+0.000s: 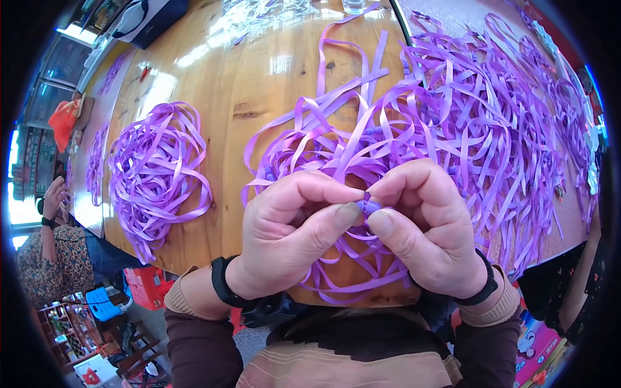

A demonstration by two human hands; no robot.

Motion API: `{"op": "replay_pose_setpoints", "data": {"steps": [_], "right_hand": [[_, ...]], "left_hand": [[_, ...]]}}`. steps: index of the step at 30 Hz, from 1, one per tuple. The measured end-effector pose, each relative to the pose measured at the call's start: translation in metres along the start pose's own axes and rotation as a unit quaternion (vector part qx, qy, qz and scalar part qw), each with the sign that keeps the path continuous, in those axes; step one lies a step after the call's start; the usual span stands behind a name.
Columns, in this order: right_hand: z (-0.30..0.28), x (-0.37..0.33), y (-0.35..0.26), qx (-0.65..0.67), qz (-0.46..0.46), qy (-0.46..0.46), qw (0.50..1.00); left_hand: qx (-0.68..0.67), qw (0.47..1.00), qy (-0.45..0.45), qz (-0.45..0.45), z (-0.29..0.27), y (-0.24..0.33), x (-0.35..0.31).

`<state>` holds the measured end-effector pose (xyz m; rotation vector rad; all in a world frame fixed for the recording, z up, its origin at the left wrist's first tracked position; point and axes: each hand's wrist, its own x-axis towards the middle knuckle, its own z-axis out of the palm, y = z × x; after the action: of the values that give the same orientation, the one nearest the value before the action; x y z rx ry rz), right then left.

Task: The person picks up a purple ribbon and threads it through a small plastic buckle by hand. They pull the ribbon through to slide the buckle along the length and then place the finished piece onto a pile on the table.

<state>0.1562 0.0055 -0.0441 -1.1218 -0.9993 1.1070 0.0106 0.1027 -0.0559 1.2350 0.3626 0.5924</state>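
Observation:
My left hand [294, 229] and my right hand [424, 226] meet fingertip to fingertip over the near edge of a wooden table [259, 84]. Between the thumbs and forefingers they pinch a small purple ribbon piece [370, 207], folded or knotted; its exact shape is hidden by the fingers. Purple ribbon strands trail from it down under my hands and back into a big tangled heap of purple ribbon [466, 123] right behind them. Both wrists wear black bands.
A second, coiled pile of purple ribbon [155, 171] lies at the table's left. More ribbon spreads far right on a pinkish surface [569, 220]. Another person [48, 252] sits at the left. Red and blue stools stand on the floor below.

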Motion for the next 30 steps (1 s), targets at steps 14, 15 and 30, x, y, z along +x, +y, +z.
{"op": "replay_pose_setpoints", "data": {"steps": [14, 15, 30], "right_hand": [[-0.003, 0.005, 0.005, -0.27, -0.177, 0.001, 0.946], [-0.003, 0.006, 0.005, -0.269, -0.177, 0.001, 0.947], [-0.003, 0.005, 0.006, -0.33, -0.238, -0.028, 0.913]], "left_hand": [[0.165, 0.977, 0.016, 0.132, 0.001, -0.001, 0.002], [0.166, 0.977, 0.016, 0.132, 0.001, -0.001, 0.002], [0.112, 0.983, -0.012, 0.141, 0.005, -0.006, -0.004]]}}
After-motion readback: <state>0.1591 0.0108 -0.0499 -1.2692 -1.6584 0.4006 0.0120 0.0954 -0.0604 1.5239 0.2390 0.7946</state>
